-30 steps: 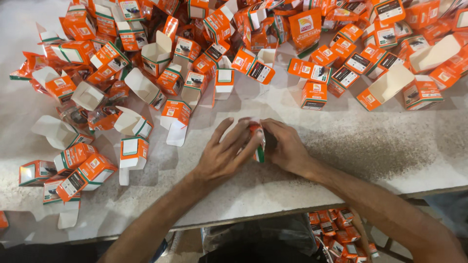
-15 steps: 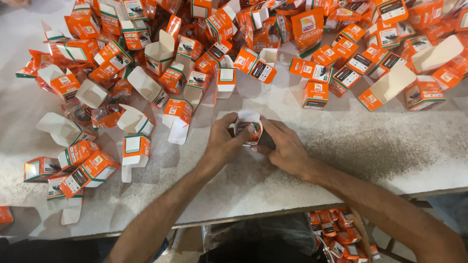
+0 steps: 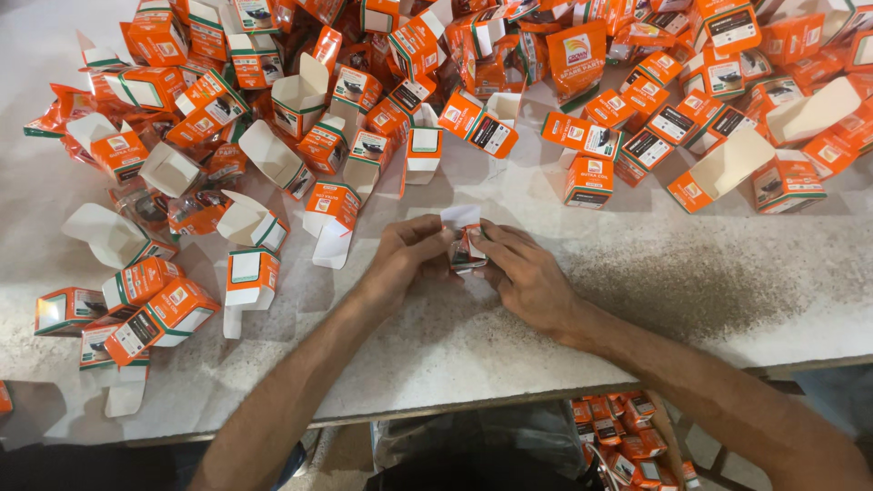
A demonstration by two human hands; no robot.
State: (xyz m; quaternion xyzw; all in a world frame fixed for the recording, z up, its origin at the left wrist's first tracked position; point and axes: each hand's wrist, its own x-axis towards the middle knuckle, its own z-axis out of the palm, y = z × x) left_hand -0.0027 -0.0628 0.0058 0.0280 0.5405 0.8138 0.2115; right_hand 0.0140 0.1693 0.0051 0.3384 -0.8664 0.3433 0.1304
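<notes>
We see both hands meeting at the middle of the white counter (image 3: 691,300). The left hand (image 3: 407,255) and right hand (image 3: 527,273) have their fingers closed around a small orange carton (image 3: 466,245), its white flap standing open at the top. A heap of orange cartons (image 3: 473,82) lies beyond, well apart.

Packing workshop, worn white worktable (image 3: 691,300), heaps of small orange cartons (image 3: 582,136), more below (image 3: 627,436)
</notes>
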